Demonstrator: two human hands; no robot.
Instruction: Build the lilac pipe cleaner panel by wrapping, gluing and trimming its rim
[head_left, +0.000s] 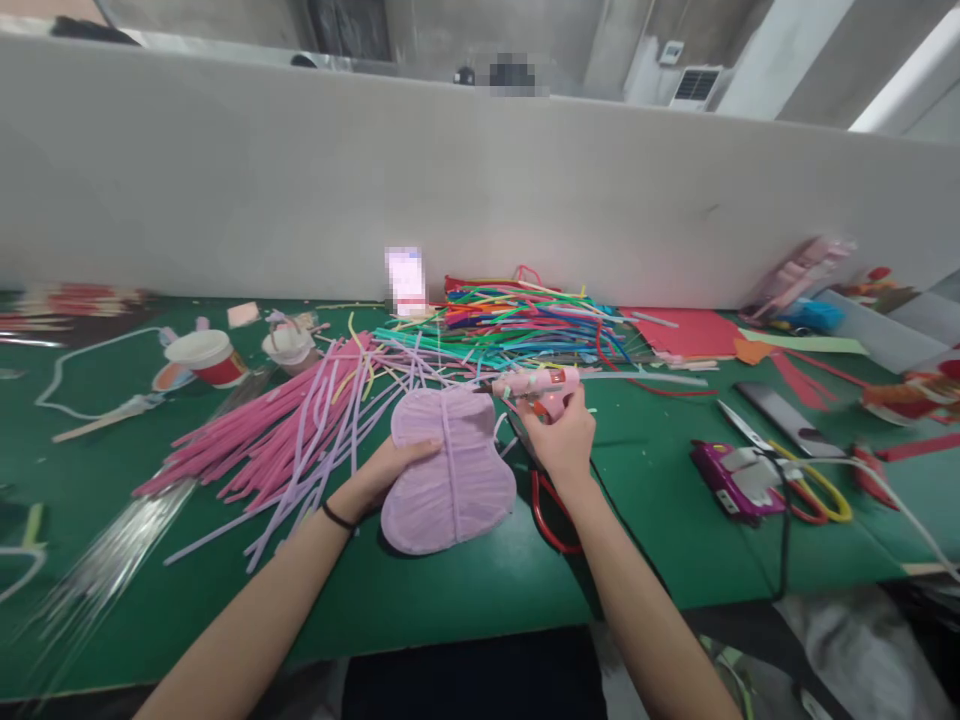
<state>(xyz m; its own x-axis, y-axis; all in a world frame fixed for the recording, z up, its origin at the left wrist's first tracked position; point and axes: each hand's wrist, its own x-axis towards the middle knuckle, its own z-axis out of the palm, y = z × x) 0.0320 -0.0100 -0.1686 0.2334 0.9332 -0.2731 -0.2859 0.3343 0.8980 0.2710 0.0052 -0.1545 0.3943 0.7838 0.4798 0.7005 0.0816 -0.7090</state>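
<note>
My left hand (pixel 386 470) grips the left edge of a lilac butterfly-shaped piece (pixel 450 470) covered in pipe cleaners, holding it just above the green table (pixel 465 590). The thumb lies on its top face. My right hand (pixel 561 435) is closed round the handle of a pink glue gun (pixel 536 385), whose nozzle points left at the upper right edge of the lilac piece. A red cord loop (pixel 551 520) lies under my right wrist.
Pink and lilac pipe cleaners (pixel 277 435) spread to the left, a multicoloured heap (pixel 525 320) behind. Two cups (pixel 206 355) stand at the left. Scissors (pixel 787 465), a purple device (pixel 739 480) and red paper (pixel 690 330) lie to the right. A white partition (pixel 480 190) closes the back.
</note>
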